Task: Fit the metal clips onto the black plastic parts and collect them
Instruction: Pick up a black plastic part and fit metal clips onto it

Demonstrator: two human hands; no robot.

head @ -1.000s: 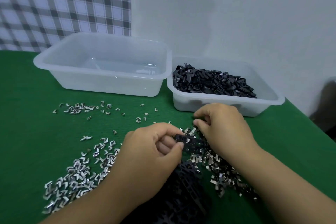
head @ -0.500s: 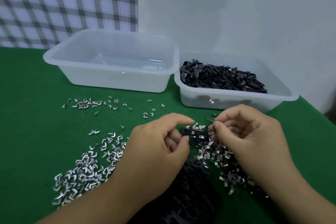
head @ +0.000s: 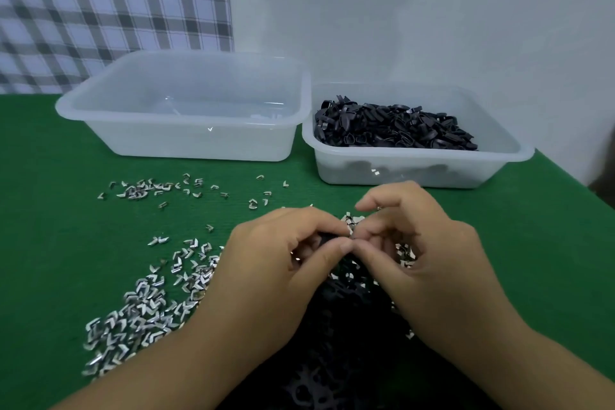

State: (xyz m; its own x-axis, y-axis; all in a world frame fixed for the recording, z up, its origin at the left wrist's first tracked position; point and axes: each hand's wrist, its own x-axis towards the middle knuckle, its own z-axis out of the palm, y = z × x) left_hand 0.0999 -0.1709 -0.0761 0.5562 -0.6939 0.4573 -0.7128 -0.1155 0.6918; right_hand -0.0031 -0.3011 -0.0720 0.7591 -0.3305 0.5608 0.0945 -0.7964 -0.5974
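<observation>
The fitting step is judged to be in hand. A black plastic part (head: 325, 239) is pinched between the thumb and curled fingers of the left hand (head: 286, 263) and held just above the green mat (head: 50, 243), in the middle of the view and well short of both tubs. The right hand (head: 412, 256) is set against it, thumb tip touching the left thumb tip and fingers curled in. Whether a clip is caught between its thumb and forefinger cannot be told (the spot is hidden by the fingers themselves).

For the step to be done well, the part should be steadied by the left pinch while the clip is lined up square with the part's edge. The clip should then be pressed straight on, not at a slant, lest it spring off among the loose metal clips (head: 143, 306) strewn on the mat. The seating should be checked by touch before the piece is dropped among the black pieces (head: 392, 125) in the right tub (head: 416, 151), which is judged to be the collecting place
</observation>
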